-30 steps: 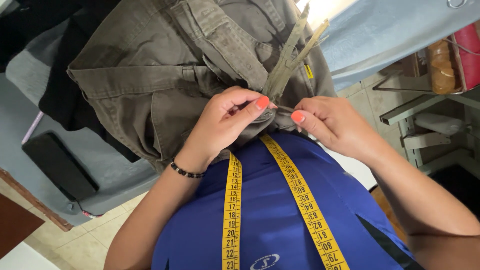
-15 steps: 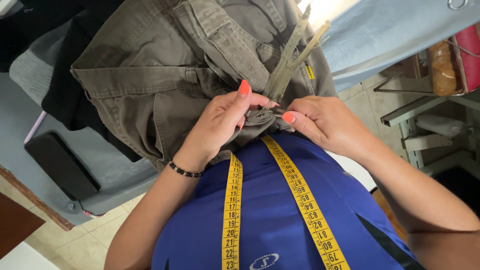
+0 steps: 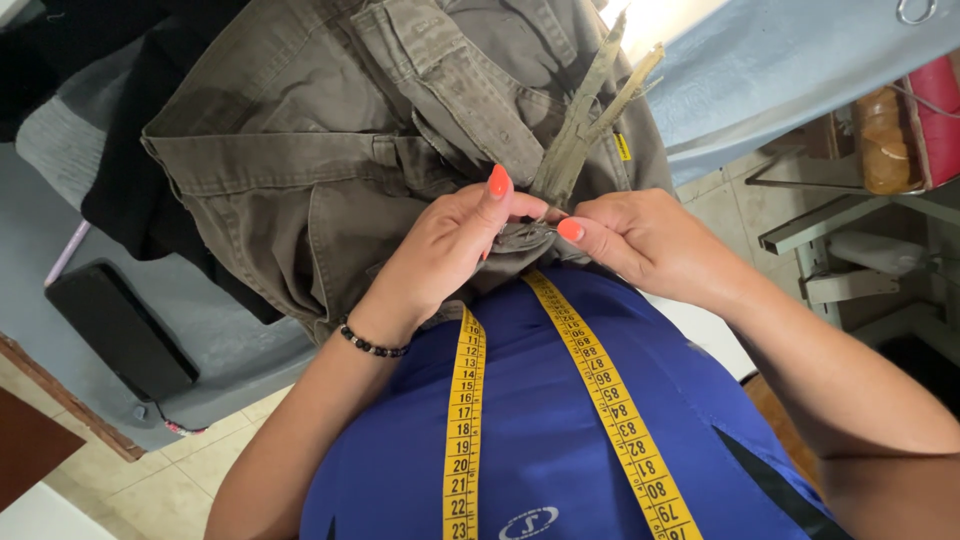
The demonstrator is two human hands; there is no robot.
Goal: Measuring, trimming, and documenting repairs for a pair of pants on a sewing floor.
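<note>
head view, looking down the wearer's chest. the olive-green cotton cargo trousers [image 3: 330, 170] lie bunched over a grey-blue table [image 3: 800, 70] at 12 o'clock, their near edge drawn in against the blue shirt [image 3: 540, 420]. step in hand, as judged: fine work at a small fold of the olive fabric, probably on a seam or stitches, at the centre of the frame. the left hand [image 3: 440, 260], coming in from 7 o'clock with a dark bead bracelet [image 3: 372, 345] at the wrist, is closed in a pinch on that fold, thumb raised, orange nail up. the right hand [image 3: 650, 240], entering from 4 o'clock, pinches the same fold from the other side, its fingertips almost touching the left's; a thin metal glint shows between them, too small to identify. two frayed olive fabric strips [image 3: 590, 120] rise from the pinch toward 1 o'clock. a yellow measuring tape [image 3: 462, 420] hangs down the shirt in two runs toward 6 o'clock. the next move calls for taut fabric and short, controlled finger motion. a black flat box [image 3: 120, 330] lies at 9 o'clock.
</note>
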